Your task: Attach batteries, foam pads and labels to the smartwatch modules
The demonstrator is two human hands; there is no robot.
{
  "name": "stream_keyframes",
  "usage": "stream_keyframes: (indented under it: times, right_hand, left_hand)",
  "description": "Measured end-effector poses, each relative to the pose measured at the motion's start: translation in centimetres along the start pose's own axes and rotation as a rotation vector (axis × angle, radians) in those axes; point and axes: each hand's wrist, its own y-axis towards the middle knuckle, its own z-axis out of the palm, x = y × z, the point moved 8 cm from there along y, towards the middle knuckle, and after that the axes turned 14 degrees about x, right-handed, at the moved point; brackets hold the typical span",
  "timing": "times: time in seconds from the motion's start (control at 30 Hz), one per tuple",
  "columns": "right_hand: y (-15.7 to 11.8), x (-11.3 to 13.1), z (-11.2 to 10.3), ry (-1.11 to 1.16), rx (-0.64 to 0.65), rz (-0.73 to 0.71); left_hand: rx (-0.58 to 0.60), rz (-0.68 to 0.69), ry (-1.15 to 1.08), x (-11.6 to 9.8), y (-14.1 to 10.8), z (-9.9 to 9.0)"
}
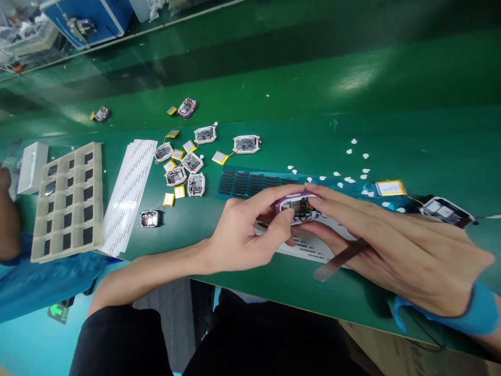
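Observation:
An open watch case (300,208) with a purple rim and a bare circuit board is held up above the bench front. My left hand (250,230) is closed round its left side, with the thumb across the front edge. My right hand (403,245) grips its right side, fingertips on the top edge and thumb below. A flat metal strip tool (340,260) sticks out from under my right palm; its other end is hidden. Beneath the hands lie a printed white sheet (305,248) and a teal sheet of dark adhesive pieces (250,183).
Several opened watch cases (191,163) with yellow-edged batteries lie left of centre. Another case (448,210) with a wired battery (391,188) is at right, near scattered white round stickers (348,179). A compartment tray (66,201) stands left, beside another person's arm (8,219).

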Motion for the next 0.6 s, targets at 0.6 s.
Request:
stream_keyframes:
  times: [0.6]
  right_hand:
    - [1.2, -0.9, -1.1, 0.153, -0.104, 0.046]
  left_hand:
    - [0.046, -0.029, -0.010, 0.6, 0.3, 0.6]
